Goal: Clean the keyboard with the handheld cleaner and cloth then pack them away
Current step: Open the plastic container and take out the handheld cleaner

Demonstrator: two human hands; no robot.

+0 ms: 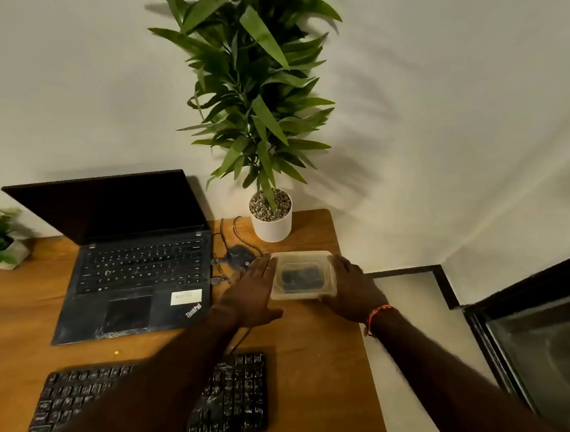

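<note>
A clear plastic box with a lid sits near the desk's right edge, and something dark shows through it. My left hand lies against the box's left side with straight fingers. My right hand is against its right side, fingers curled round the edge. A black keyboard lies at the near edge of the desk, partly hidden under my left forearm. What the dark thing inside the box is cannot be told.
An open black laptop stands left of the box. A small black hub with cables lies between them. A tall plant in a white pot stands behind the box. The wooden desk ends just right of the box.
</note>
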